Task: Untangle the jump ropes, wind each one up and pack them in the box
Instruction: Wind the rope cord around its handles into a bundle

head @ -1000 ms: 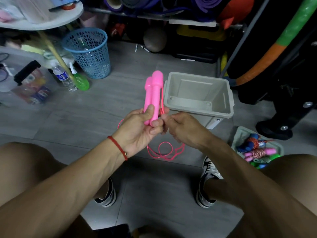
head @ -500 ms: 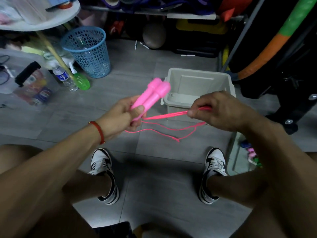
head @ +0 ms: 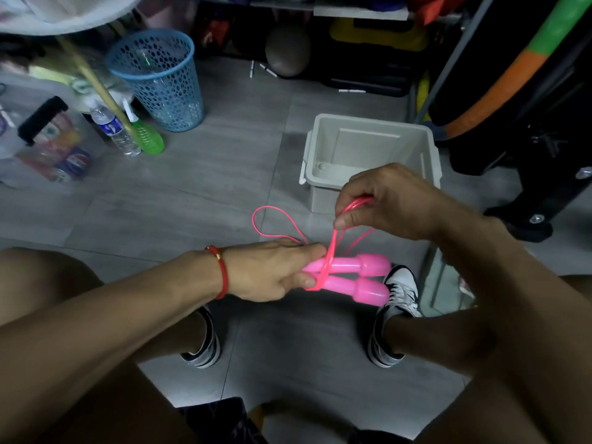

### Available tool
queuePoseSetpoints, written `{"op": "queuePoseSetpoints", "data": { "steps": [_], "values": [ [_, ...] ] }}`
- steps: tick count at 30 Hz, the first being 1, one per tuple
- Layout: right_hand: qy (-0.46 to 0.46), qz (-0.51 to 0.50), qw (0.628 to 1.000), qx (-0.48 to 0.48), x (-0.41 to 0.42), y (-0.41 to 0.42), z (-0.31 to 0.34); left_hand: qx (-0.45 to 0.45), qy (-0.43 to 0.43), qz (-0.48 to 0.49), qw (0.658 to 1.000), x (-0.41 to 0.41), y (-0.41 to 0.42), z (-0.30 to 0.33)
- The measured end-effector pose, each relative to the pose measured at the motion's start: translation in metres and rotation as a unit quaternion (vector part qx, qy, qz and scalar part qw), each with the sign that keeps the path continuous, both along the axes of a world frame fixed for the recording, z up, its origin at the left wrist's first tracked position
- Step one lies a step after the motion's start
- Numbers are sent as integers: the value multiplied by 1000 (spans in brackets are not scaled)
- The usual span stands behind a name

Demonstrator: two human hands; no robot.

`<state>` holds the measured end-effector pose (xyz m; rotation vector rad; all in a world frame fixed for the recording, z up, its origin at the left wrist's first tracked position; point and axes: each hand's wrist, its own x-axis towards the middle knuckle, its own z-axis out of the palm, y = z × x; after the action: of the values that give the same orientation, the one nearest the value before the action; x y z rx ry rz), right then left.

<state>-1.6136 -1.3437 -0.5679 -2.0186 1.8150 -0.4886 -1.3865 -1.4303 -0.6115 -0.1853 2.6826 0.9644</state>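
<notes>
My left hand [head: 272,270] grips the two pink jump rope handles [head: 355,278], held side by side and pointing right. The thin pink cord [head: 330,251] crosses over both handles just past my fingers. My right hand [head: 384,200] pinches that cord above the handles, pulling it up taut. Slack loops of the cord [head: 272,219] hang out to the left above the floor. The empty grey plastic box [head: 368,149] stands on the floor just behind my right hand.
A blue mesh waste basket [head: 160,78] stands at the back left beside a water bottle [head: 112,129] and a green bottle [head: 147,142]. A tray [head: 448,283] lies at the right, mostly hidden by my arm. My shoes [head: 397,293] rest on the grey tiled floor.
My left hand dropped lower and turned the handles level, pointing right. My right hand moved from pulling the cord out sideways to lifting it over the handles, so the cord now crosses them.
</notes>
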Motion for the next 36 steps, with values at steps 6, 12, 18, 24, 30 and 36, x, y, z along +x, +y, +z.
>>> {"op": "queuePoseSetpoints", "data": {
  "steps": [6, 12, 18, 24, 30, 36],
  "values": [
    [-326, -55, 940, 86, -7, 4, -33, 133, 71, 58, 987, 16, 1, 29],
    [-449, -134, 878, 99, -8, 13, -54, 428, 82, 129, 891, 19, 4, 33],
    [-369, -149, 917, 18, 32, 17, -60, 491, 146, 301, 804, 14, -20, 21],
    [-224, -163, 959, 63, 71, 26, -68, 344, 126, 445, 817, 5, -21, -12],
    [-125, -151, 975, 107, 87, 33, -52, 272, 96, 459, 840, 12, -20, -27],
    [-33, -122, 983, 134, 94, 45, -45, 208, 136, 486, 838, 15, -24, -30]
  ]
}}
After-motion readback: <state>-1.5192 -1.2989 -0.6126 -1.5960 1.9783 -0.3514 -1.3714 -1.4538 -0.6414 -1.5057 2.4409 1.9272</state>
